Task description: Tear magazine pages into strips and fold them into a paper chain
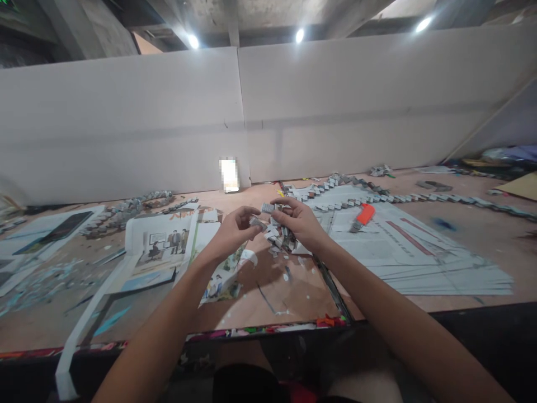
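L hand (235,229) pinching paper pc (257,224), R hand (301,222) pinching 2nd pc (267,207) (orange tool (364,216) nearby).

Matt, creased paper forms the folded pieces (267,208) before us and the chains (445,198); around them we see smooth paper sheets (453,280), a slick-looking magazine (142,266), a plastic-bodied cutter (366,213), a paint-flecked tabletop (247,313), smooth matt panels (344,95) and a rough, concrete-like ceiling (268,17).
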Motion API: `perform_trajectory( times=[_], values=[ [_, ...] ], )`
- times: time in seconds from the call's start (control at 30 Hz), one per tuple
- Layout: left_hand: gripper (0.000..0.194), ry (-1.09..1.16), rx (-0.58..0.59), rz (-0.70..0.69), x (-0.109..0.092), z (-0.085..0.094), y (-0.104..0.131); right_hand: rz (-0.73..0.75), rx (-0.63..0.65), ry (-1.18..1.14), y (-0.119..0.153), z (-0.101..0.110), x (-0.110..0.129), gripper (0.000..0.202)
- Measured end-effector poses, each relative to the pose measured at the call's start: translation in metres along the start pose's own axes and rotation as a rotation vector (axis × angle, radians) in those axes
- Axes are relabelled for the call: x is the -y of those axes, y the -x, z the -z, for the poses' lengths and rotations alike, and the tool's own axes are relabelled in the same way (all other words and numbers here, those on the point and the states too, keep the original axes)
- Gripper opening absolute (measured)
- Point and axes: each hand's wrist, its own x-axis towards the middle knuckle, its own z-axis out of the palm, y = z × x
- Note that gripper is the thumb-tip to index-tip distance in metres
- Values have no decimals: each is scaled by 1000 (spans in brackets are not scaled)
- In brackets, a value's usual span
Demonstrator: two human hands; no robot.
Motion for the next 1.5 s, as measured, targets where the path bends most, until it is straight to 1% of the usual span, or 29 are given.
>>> perform_trajectory(
  times=[0.07, 0.13, 0.27, 0.37, 0.43, 0.5, 0.53, 0.57, 0.63, 0.7, 0.77, 0.8, 0.9, 1.0, 1.1, 1.23, 1.37, 1.43, 1.5],
  values=[
    [21, 27, -18, 9, 2, -1, -1, -57, -16, -90, -3, 1, -4, 35],
    [16, 95, -16, 17, 2, -1, -2, -77, -21, -141, -5, 2, -9, 34],
    [15, 295, 20, 64, -2, -2, -2, -100, -7, -178, -6, 3, -14, 31],
    [20, 265, 44, 78, -6, -3, 0, -118, -11, -188, -5, 1, -13, 28],
    [29, 204, 59, 82, -6, -3, 2, -124, -21, -223, -5, 0, -11, 26],
    [40, 173, 72, 109, -5, -3, 3, -153, -16, -324, -5, 0, -10, 24],
    [41, 170, 72, 123, -4, -4, 3, -178, -4, -392, -5, 1, -10, 23],
    [39, 171, 70, 131, -4, -4, 3, -208, 16, -460, -5, 2, -10, 23],
    [26, 192, 63, 132, -3, -6, 3, -275, 66, -572, -6, 5, -11, 20],
    [18, 260, 65, 134, -3, -7, 2, -331, 105, -644, -6, 8, -10, 17],
    [16, 333, 90, 149, -4, -8, 1, -363, 133, -687, -5, 9, -8, 15],
    [19, 353, 107, 156, -5, -8, 1, -370, 144, -702, -4, 9, -7, 14],
    [31, 349, 128, 161, -9, -9, 3, -379, 154, -734, -2, 8, -3, 13],
    [35, 311, 80, 162, -11, -10, 6, -417, 134, -757, -2, 6, -2, 12],
    [27, 263, 55, 142, -10, -13, 8, -444, 110, -767, -4, 6, -4, 13],
    [10, 295, 70, 124, -6, -16, 7, -424, 121, -770, -5, 6, -6, 16],
    [11, 253, 70, 69, -3, -16, 4, -366, 136, -677, -4, 3, -6, 19],
    [14, 216, 35, 27, -2, -15, 2, -320, 137, -630, -2, 1, -7, 21],
    [21, 201, -29, -13, -3, -14, 1, -286, 129, -606, 0, -1, -7, 24]
  ],
)
